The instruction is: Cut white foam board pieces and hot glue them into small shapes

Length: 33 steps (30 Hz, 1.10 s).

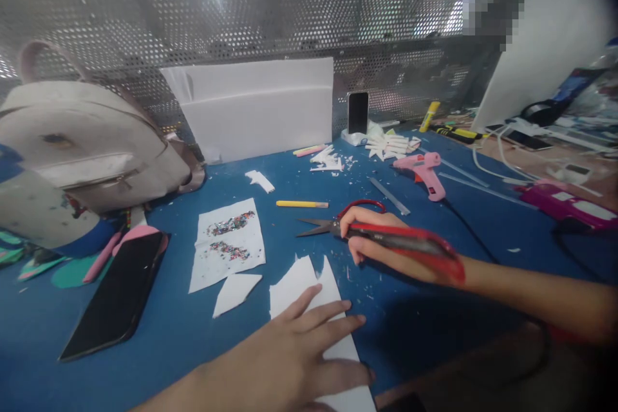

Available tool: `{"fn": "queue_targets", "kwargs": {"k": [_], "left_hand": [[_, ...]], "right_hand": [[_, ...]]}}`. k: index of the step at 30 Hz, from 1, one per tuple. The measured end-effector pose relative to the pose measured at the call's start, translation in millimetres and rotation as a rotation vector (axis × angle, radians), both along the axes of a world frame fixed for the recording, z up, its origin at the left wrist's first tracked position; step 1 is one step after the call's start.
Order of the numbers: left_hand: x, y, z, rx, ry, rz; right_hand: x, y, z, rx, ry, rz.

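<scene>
My left hand [309,341] lies flat with spread fingers on a white board piece [302,280], whose far edge is cut unevenly. In my right hand [369,232] is a pair of red-handled scissors [400,238], held above the blue table with the parted blades pointing left. A small white offcut [236,293] rests left of the board. Beyond it lies a white sheet [200,270] bearing two patches of colourful glitter bits [232,225]. A yellow marker [302,204] is just past the scissor blades.
A pink glue gun [425,174] and a clear glue stick [390,196] lie at the right. On the left are a black phone [116,296], a cup [53,212] and a backpack [87,129]. Another phone [358,113] stands at the back near white scraps [393,143].
</scene>
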<state>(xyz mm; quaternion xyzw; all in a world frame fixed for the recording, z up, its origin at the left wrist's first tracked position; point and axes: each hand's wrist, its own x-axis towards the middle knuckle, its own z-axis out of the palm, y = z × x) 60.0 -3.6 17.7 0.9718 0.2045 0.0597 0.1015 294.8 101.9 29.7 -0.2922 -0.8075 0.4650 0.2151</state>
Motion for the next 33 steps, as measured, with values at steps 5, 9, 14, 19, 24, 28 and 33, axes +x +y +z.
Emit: {"fn": "queue_targets", "kwargs": {"k": [5, 9, 14, 19, 24, 28, 33], "left_hand": [[2, 5, 11.9, -0.062, -0.002, -0.017], [3, 7, 8.9, -0.038, 0.003, -0.028], [2, 9, 5.4, -0.023, 0.013, -0.038], [1, 9, -12.7, 0.037, -0.099, -0.011], [1, 6, -33.1, 0.071, -0.15, 0.024], [1, 5, -43.0, -0.011, -0.188, 0.055], [3, 1, -54.7, -0.103, -0.25, 0.238]], "right_hand": [[-22, 2, 2.3, -0.033, 0.069, 0.168], [-41, 4, -1.7, 0.203, 0.022, 0.256], [-54, 13, -1.7, 0.21, -0.083, 0.317], [-63, 18, -5.1, 0.278, -0.117, 0.31], [-68, 23, -18.8, 0.473, -0.057, 0.365], [-63, 26, -26.4, 0.5, 0.011, 0.504], [-57, 23, -29.0, 0.556, 0.029, 0.463]]}}
